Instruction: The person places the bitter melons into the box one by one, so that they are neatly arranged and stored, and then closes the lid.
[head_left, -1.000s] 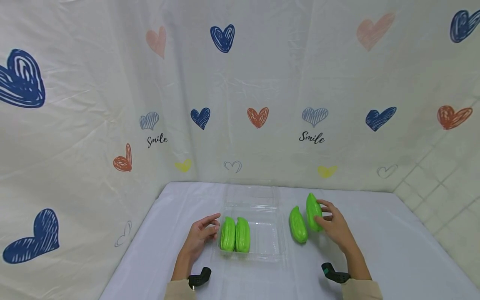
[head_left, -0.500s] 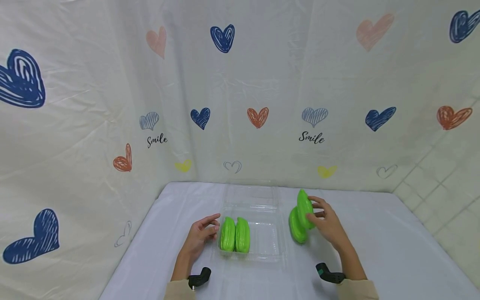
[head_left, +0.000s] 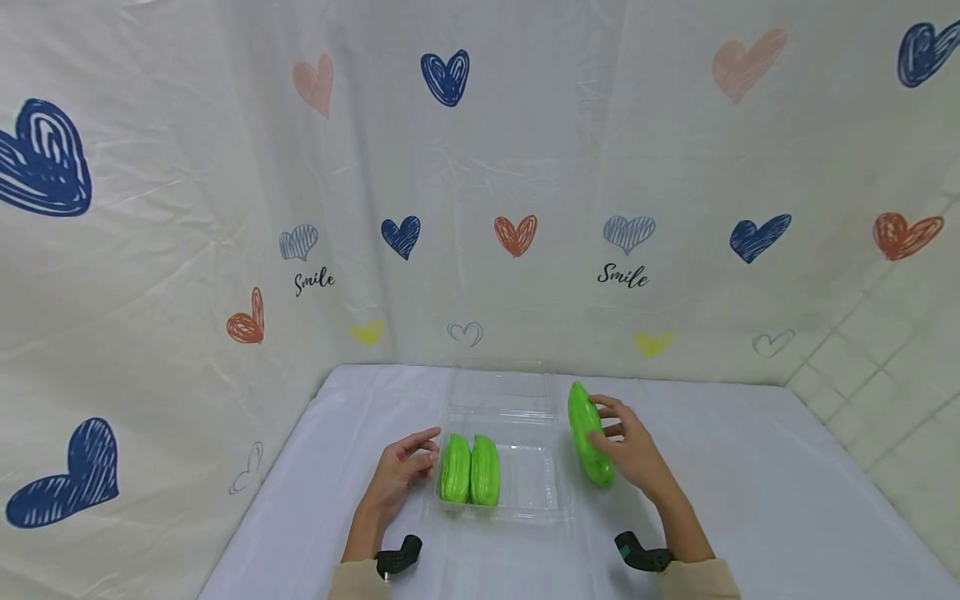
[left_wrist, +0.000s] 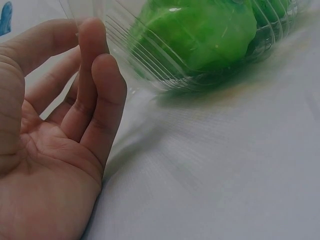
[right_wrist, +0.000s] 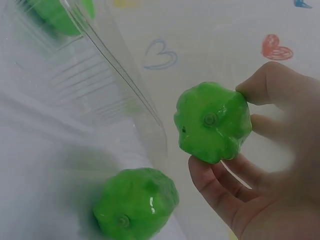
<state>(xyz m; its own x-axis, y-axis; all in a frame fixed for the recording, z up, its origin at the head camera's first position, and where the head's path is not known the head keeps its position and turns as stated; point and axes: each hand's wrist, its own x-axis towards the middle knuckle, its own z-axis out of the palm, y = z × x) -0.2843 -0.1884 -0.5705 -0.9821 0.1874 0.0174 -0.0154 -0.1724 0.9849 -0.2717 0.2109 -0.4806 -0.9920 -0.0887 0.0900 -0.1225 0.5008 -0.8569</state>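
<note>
My right hand (head_left: 630,450) grips a bright green ridged bitter melon (right_wrist: 210,122) between thumb and fingers, raised beside the clear plastic box (head_left: 528,475). Below it in the right wrist view a second bitter melon (right_wrist: 137,205) lies on the white cloth; the held one overlaps most of it in the head view. Two more, a left bitter melon (head_left: 455,471) and a right bitter melon (head_left: 486,471), lie side by side in the box's left half. My left hand (head_left: 401,475) is at the box's left side, fingers loosely bent, fingertips right at the clear wall (left_wrist: 135,55).
The box's clear lid (head_left: 501,390) lies folded back towards the rear of the table. A white cloth (head_left: 787,500) covers the table. Behind stands a pale curtain (head_left: 555,150) printed with hearts. Each wrist wears a black camera mount, such as the right mount (head_left: 641,554).
My right hand has carried the bitter melon leftward towards the box, passing over the one on the cloth. The left hand and the bitter melons in the box have stayed put.
</note>
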